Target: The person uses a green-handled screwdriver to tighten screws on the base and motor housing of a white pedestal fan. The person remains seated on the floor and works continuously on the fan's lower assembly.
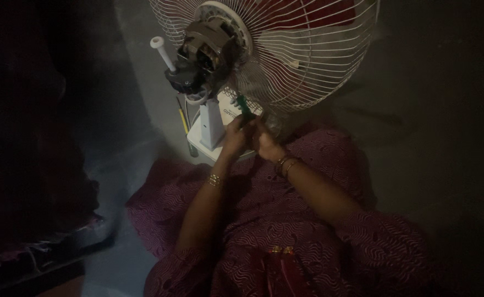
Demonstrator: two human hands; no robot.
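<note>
Grey floor (418, 110), smooth and bare-looking, fills the scene, dimly lit, with the far left side of the room lost in deep shadow. Near the left edge lies a dark heap of cloth (44, 242), its detail too dim to tell. A person sits on the floor in a maroon patterned garment (319, 242) spread over the lap. Just beyond the lap stands a white table fan (214, 124) on its base, its wire guard (308, 55) tilted to the right and its uncovered motor (203, 55) facing the camera, with a white knob shaft (162, 52) sticking up to the left. A yellow-handled tool (182, 120) lies on the floor beside the fan's stand on its left.

Both hands meet in front of the fan's stand, just below the guard. The left hand (235, 137) and right hand (264, 140) are touching each other, fingers curled close around a small green tool (243, 105) whose tip points up toward the motor. Which hand has the firmer hold cannot be told in this light. Gold bangles (286, 164) circle both wrists.
</note>
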